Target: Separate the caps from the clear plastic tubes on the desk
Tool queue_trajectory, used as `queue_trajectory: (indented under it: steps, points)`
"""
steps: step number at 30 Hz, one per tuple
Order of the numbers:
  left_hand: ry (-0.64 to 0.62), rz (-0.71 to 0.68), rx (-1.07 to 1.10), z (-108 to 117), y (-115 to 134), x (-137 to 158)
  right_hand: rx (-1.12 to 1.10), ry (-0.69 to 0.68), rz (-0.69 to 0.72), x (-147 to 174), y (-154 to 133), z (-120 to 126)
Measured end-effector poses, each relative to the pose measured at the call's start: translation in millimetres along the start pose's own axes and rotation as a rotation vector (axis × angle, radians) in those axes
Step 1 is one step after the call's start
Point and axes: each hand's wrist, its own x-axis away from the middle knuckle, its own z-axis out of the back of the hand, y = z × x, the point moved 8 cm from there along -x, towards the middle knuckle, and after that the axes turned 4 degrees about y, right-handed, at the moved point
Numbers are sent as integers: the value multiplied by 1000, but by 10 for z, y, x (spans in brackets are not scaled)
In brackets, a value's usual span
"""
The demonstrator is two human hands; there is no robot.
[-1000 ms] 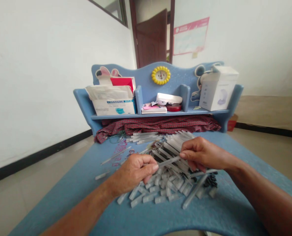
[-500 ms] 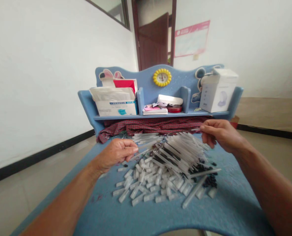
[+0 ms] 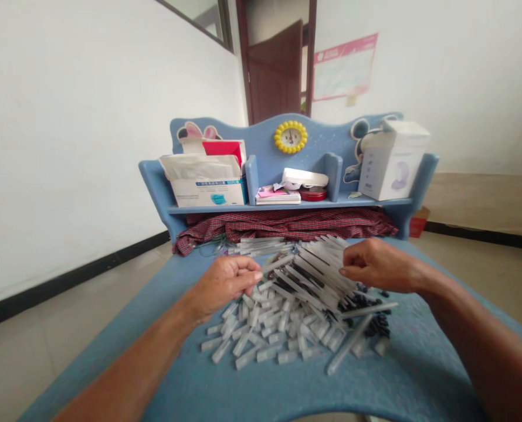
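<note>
My left hand (image 3: pixel 230 282) is closed at the left edge of the pile, thumb and fingertips pinched on a translucent plastic tube (image 3: pixel 279 264) that points up and to the right. My right hand (image 3: pixel 379 265) is at the right side of the heap, its fingers curled by the ends of long translucent tubes (image 3: pixel 326 266); what it grips, if anything, is hidden. Below the hands, many short frosted caps (image 3: pixel 270 322) lie heaped. Small black pieces (image 3: pixel 378 322) are scattered at the right of the pile.
The blue table (image 3: pixel 190 387) has a shelf (image 3: pixel 252 208) at its back. On it stand a mask box (image 3: pixel 210 190), a white carton (image 3: pixel 393 161) and a red round tin (image 3: pixel 312 194). A checked cloth (image 3: pixel 287 224) lies beneath, near more tubes (image 3: pixel 258 245).
My right hand has come down and left, from above the pile to its right side; the thin piece in its fingers no longer shows. My left hand has moved slightly right and down.
</note>
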Motion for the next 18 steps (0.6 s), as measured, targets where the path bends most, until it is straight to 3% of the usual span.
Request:
queue_trajectory:
  steps: [2,5,8,13,18]
  points:
    - [-24,-22,-5,-79,37,30,73,-37,-19,1,29,-6]
    - [-63,-55,-2,-192,84,78,98,97,-30,-3,6,94]
    - [-113,-75,5,-325,137,148,21,194,80,45,-220,70]
    - [-247,-170,-43,-517,307,300,82,29,395,227,-764,-248]
    - [-344,-347,-321,-431,537,416,170,-87,410,289,-846,-225]
